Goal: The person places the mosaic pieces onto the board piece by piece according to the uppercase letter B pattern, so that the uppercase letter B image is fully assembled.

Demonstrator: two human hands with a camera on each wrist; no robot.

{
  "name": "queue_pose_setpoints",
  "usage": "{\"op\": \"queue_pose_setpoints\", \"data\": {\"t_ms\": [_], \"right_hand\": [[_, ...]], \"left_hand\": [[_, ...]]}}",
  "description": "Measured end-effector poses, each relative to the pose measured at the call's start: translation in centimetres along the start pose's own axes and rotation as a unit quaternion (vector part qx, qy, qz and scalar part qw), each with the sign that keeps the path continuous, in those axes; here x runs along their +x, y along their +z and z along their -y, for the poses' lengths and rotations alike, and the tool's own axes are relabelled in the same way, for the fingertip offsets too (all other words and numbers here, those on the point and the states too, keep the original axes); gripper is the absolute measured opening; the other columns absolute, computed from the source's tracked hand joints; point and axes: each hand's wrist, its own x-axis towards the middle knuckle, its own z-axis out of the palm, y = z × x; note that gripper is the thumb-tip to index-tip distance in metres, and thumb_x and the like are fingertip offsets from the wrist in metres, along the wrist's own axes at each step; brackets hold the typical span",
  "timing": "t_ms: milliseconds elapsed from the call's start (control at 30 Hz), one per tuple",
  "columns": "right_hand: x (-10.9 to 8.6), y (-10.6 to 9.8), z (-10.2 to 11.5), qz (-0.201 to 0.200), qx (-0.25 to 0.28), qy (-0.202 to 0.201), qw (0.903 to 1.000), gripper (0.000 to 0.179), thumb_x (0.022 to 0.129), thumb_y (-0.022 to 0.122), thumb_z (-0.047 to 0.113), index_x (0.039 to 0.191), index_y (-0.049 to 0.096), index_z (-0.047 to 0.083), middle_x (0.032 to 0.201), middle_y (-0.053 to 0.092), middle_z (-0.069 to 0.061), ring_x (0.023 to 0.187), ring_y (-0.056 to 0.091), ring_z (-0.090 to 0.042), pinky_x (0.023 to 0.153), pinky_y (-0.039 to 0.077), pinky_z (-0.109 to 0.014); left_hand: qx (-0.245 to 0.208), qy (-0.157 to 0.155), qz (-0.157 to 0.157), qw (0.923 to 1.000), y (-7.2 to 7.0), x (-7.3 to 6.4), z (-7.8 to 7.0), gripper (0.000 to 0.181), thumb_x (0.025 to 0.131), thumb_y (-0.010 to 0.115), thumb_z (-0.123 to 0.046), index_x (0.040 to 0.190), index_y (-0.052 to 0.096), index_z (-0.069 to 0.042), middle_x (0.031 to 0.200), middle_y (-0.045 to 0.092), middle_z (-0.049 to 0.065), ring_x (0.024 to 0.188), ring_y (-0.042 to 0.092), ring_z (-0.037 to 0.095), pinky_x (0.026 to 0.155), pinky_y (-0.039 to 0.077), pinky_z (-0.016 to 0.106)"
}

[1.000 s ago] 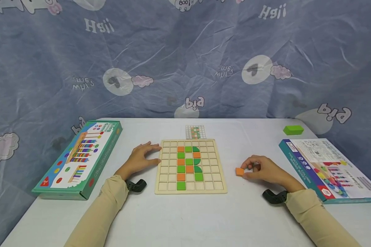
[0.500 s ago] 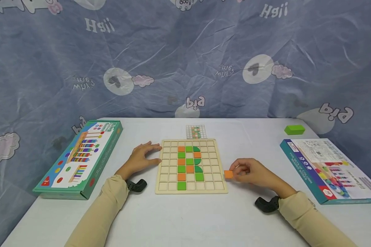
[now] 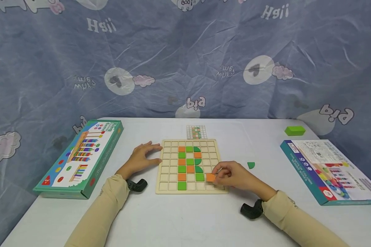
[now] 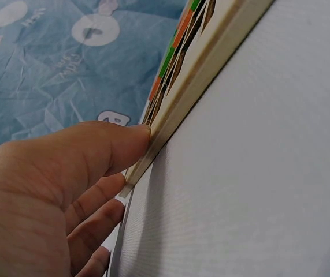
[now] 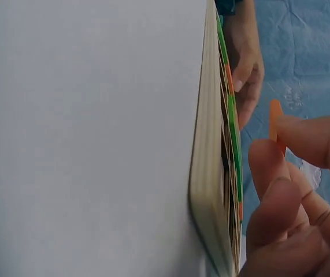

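A wooden grid board point(image 3: 169, 186) lies mid-table, with several green and orange tiles set in its middle columns. My left hand point(image 3: 142, 158) touches the board's left edge; in the left wrist view its thumb point(image 4: 131, 144) rests against the wooden rim, fingers spread. My right hand point(image 3: 235, 176) pinches an orange square tile point(image 3: 210, 177) between thumb and fingers, over the board's lower right cells. The right wrist view shows this tile point(image 5: 275, 118) edge-on, apart from the board. A green quarter-round tile point(image 3: 251, 165) lies on the table beyond my right hand.
Behind the board lies a small printed pattern card point(image 3: 196, 132). A green box point(image 3: 80, 157) lies at the left and a teal-edged box point(image 3: 330, 171) at the right. A bright green block point(image 3: 295, 130) sits at the back right.
My right hand has carried the orange tile leftward from the table to over the board. The green quarter-round tile has come into sight behind it. My left hand has stayed put.
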Motion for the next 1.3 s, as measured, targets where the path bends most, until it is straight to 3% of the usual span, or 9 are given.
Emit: {"op": "queue_pose_setpoints", "data": {"t_ms": [200, 500, 767, 1300], "right_hand": [[1.0, 1.4, 0.8, 0.005, -0.020, -0.017, 0.9996, 0.020, 0.091, 0.081, 0.003, 0.108, 0.071, -0.001, 0.080, 0.068, 0.002, 0.059, 0.049, -0.005, 0.054, 0.042, -0.018], [2.3, 2.9, 1.8, 0.021, -0.041, -0.023, 0.9987, 0.019, 0.088, 0.084, 0.004, 0.103, 0.072, 0.000, 0.080, 0.068, 0.005, 0.062, 0.049, -0.006, 0.056, 0.039, -0.017], [2.9, 3.8, 2.5, 0.028, -0.090, -0.032, 0.9950, 0.016, 0.088, 0.085, 0.008, 0.100, 0.074, 0.005, 0.078, 0.067, 0.009, 0.062, 0.051, -0.005, 0.060, 0.044, -0.020], [3.6, 4.8, 3.1, 0.032, -0.134, -0.028, 0.9900, 0.018, 0.085, 0.087, 0.006, 0.096, 0.074, 0.008, 0.073, 0.062, 0.011, 0.060, 0.051, -0.003, 0.061, 0.044, -0.020]], "left_hand": [[0.003, 0.003, -0.003, 1.0000, 0.0, 0.0, -0.1, 0.056, 0.093, 0.082, -0.026, 0.144, 0.069, -0.008, 0.159, 0.058, 0.013, 0.160, 0.033, 0.043, 0.133, 0.012, 0.060], [-0.002, 0.005, -0.003, 1.0000, 0.1, 0.0, -0.3, 0.055, 0.091, 0.083, -0.024, 0.142, 0.070, -0.007, 0.158, 0.058, 0.013, 0.160, 0.032, 0.042, 0.133, 0.012, 0.059], [0.004, 0.007, -0.007, 0.9999, 0.0, 0.1, -0.1, 0.054, 0.092, 0.082, -0.026, 0.142, 0.071, -0.007, 0.158, 0.059, 0.014, 0.159, 0.034, 0.043, 0.133, 0.014, 0.061], [0.005, -0.007, -0.001, 1.0000, -0.1, 0.0, -0.4, 0.056, 0.091, 0.082, -0.026, 0.143, 0.070, -0.007, 0.159, 0.057, 0.014, 0.160, 0.032, 0.041, 0.134, 0.012, 0.058]]}}
